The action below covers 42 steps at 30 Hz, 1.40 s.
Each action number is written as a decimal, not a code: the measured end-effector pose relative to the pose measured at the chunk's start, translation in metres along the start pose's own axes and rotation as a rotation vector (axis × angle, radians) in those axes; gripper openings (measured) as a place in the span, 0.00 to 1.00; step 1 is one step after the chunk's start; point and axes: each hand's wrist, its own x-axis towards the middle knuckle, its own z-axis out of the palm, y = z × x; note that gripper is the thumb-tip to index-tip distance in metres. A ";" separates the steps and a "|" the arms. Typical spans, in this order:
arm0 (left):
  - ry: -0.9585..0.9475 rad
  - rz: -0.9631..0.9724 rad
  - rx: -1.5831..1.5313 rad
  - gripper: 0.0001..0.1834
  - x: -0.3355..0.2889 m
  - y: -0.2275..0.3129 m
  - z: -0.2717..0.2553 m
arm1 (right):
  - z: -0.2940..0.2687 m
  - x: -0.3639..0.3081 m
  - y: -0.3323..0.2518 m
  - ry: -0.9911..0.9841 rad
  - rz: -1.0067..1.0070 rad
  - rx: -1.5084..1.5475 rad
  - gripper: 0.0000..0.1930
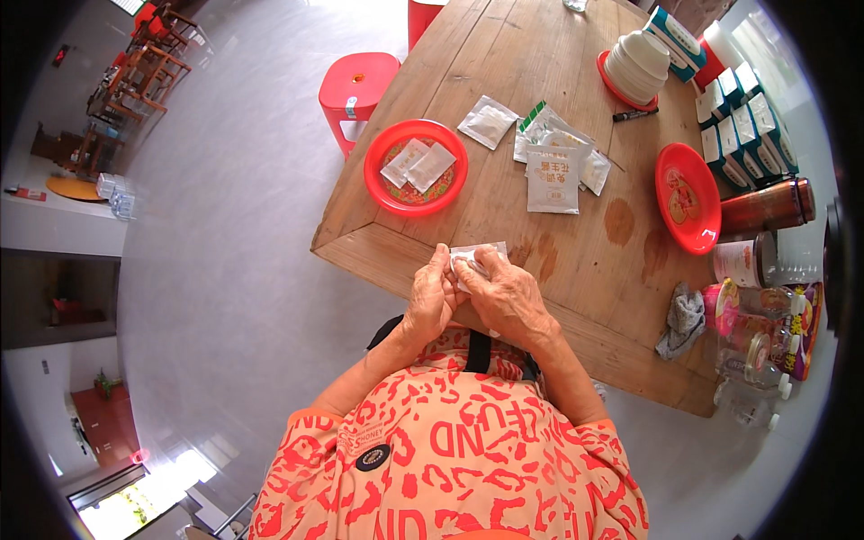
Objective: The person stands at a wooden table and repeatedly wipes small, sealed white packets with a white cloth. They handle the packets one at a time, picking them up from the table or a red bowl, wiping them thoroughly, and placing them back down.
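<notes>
At the near edge of the wooden table (585, 306), my left hand (432, 295) and my right hand (506, 292) are together, fingers closed on a small white sachet (464, 254). My fingers cover much of it. Just beyond my left hand stands a red plastic bowl (372, 176) with a patterned bottom, and two pale packets (429, 169) lie in it. A single white sachet (488, 122) rests to the right of the bowl. Farther right is an overlapping pile of sachets, with a white printed one (553, 180) in front.
A red oval tray (706, 216) and a grey cloth (682, 317) are at the right. Stacked white bowls (637, 67), a black marker (635, 115), tissue packs (756, 135), a brown flask (765, 213) and clear bottles (749, 405) line that side. A red stool (360, 81) stands left of the table.
</notes>
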 end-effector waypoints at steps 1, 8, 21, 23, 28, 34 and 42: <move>-0.009 0.003 -0.001 0.23 0.001 -0.001 -0.001 | 0.002 -0.003 0.001 -0.003 -0.002 0.006 0.15; -0.036 0.028 0.074 0.14 0.002 -0.005 0.001 | -0.011 -0.019 0.005 -0.020 -0.032 0.297 0.17; 0.105 0.060 0.259 0.10 -0.003 -0.003 0.015 | 0.012 -0.030 0.035 0.280 0.269 0.058 0.22; 0.118 0.169 0.356 0.08 -0.003 0.004 0.014 | 0.015 -0.036 0.041 0.323 0.317 0.061 0.23; 0.180 0.553 0.511 0.11 0.007 0.061 0.016 | 0.019 -0.038 0.039 0.369 0.312 0.021 0.24; 0.397 0.876 0.905 0.11 0.044 0.105 -0.012 | 0.020 -0.036 0.035 0.409 0.323 0.018 0.23; 0.505 0.824 1.351 0.16 0.060 0.116 -0.024 | 0.020 -0.035 0.035 0.431 0.343 -0.018 0.24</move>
